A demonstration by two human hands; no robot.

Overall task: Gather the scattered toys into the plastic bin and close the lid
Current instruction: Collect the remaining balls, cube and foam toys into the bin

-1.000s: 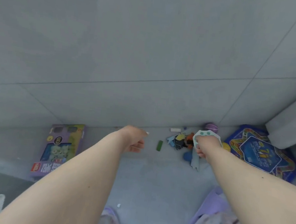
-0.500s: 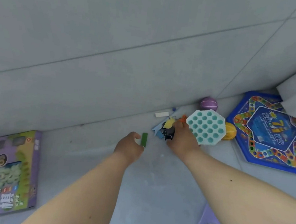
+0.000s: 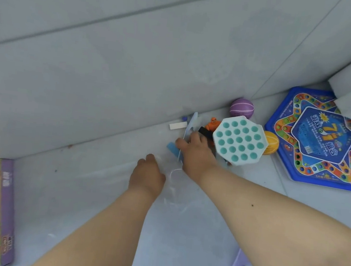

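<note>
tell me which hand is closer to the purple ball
Right. The right hand is in the toy pile just below-left of the purple ball; the left hand sits farther back, away from the wall.

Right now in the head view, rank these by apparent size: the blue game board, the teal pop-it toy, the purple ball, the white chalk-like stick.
1. blue game board
2. teal pop-it toy
3. purple ball
4. white stick
All lie at a similar distance, so the order looks dependable.

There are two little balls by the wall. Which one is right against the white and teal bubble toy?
The yellow ball: the bubble toy overlaps its left edge. The purple ball sits apart, nearer the wall.
</note>
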